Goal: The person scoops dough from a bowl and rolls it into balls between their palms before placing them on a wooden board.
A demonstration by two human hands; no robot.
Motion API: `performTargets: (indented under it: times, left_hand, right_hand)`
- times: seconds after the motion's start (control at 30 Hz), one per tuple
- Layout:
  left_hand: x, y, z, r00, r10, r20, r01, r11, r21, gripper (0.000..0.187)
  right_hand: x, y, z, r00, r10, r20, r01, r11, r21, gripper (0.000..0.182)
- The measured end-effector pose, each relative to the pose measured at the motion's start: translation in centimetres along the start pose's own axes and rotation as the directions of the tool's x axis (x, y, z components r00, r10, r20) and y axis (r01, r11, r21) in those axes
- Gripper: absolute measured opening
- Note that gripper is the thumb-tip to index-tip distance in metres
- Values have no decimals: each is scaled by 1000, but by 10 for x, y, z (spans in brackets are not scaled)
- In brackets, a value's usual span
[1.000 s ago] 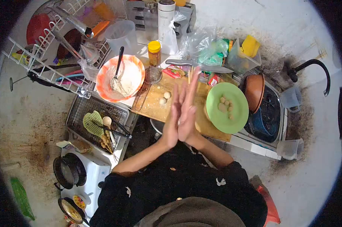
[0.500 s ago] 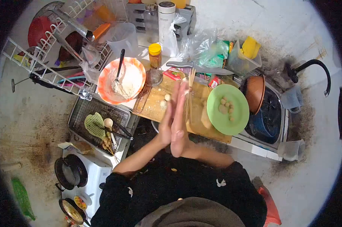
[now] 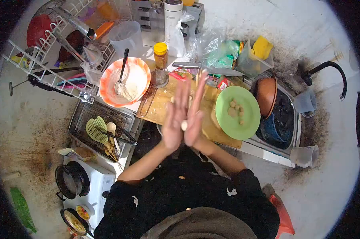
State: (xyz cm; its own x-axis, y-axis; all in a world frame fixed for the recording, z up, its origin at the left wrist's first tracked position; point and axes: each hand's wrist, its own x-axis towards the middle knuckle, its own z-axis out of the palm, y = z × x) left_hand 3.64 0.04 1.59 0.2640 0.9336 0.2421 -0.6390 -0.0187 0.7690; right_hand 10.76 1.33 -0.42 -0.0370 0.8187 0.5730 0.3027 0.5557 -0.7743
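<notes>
A small pale dough ball sits between my two palms, above the cutting board. My left hand and my right hand face each other with fingers stretched out and pointing away from me, slightly blurred. Behind the fingers, other dough balls and thin wooden skewers on the board are mostly hidden. To the right, a green plate carries several small dough balls and a larger flat piece. An orange-and-white bowl of flour with a spoon stands to the left.
A large knife lies behind the board. A sieve and a yellow-lidded jar stand near the bowl. The sink is at right, a wire-rack tray at left, and the stove with black pans at lower left.
My hands were pressed flat together; now the palms have parted a little at the top and the dough ball shows between them. The whole view has shifted slightly.
</notes>
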Motion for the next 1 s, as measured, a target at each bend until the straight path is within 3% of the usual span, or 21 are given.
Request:
performTargets:
  times: [0.03,0.1,0.13,0.2,0.23,0.3,0.4,0.43,0.5,0.53,0.57,0.63,0.7,0.73,0.77,0.83,0.87,0.9,0.93,0.97,1.0]
  left_hand:
    - [-6,-10,-3,995,-97,-2,97,995,6,61]
    - [-7,-8,9,989,-127,-71,137,977,165,61]
    - [-6,-6,7,989,-129,-70,139,977,163,61]
    - [2,-2,0,978,-142,-151,142,990,-16,60]
    - [13,-3,-2,989,90,-121,-94,995,-23,59]
    - [17,4,-6,971,233,43,-234,972,12,60]
    - [-5,-4,11,1000,-2,-28,9,970,244,57]
    - [-7,-5,9,1000,-1,-27,7,969,245,57]
    - [-11,-8,1,986,-141,-92,158,967,200,57]
    - [-7,-4,-6,994,-105,10,104,992,67,58]
    - [3,3,1,992,-19,-127,18,1000,-10,60]
    - [11,8,-1,992,80,-99,-100,971,-217,62]
    - [3,2,-3,997,38,72,-31,994,-105,59]
    - [-5,-7,0,997,-79,-12,78,994,-74,62]
    - [-9,-11,0,990,-137,-25,139,987,85,63]
    - [-16,-9,-2,952,-304,-39,306,933,191,63]
    - [-14,-8,-3,951,-306,-37,307,932,190,63]
    - [-9,-6,-5,952,-300,-56,296,952,-74,63]
    - [-4,-4,-6,951,-298,-77,258,907,-333,62]
    - [2,0,-5,951,-298,-78,257,908,-331,62]
    - [7,5,-2,991,-127,-44,103,929,-356,62]
  right_hand:
    - [28,-58,2,907,409,-98,-210,643,737,81]
    - [21,-33,-8,992,28,-125,-6,984,177,80]
    - [14,-30,-6,992,30,-125,-7,985,175,80]
    - [-3,-31,2,977,-209,-38,212,952,220,80]
    - [-5,-27,4,977,-211,-38,214,952,220,80]
    - [-9,-21,7,1000,-20,-20,24,984,177,81]
    - [-1,-6,-1,994,32,-106,5,944,330,75]
    - [-2,-11,0,988,64,-138,-2,913,407,74]
    - [-3,-34,4,993,-97,-62,106,981,160,75]
    - [-12,-23,3,962,-273,-3,269,947,178,74]
    - [-19,-14,13,964,-267,19,257,943,212,74]
    - [-28,-9,9,991,-121,60,112,984,141,75]
    - [-13,-5,4,997,-75,3,73,980,187,75]
    - [-5,-5,0,998,-23,-52,35,972,232,75]
    - [-2,-8,-5,994,112,18,-112,952,286,89]
    - [2,-26,-9,999,28,18,-30,995,98,85]
    - [-14,-19,-1,997,-74,23,71,989,128,81]
    - [-31,-7,9,984,-177,26,171,972,161,77]
    - [-24,0,12,909,-416,34,412,907,87,80]
    - [-25,-1,10,908,-417,33,413,907,88,80]
    - [-26,-4,7,979,-194,64,194,981,5,79]
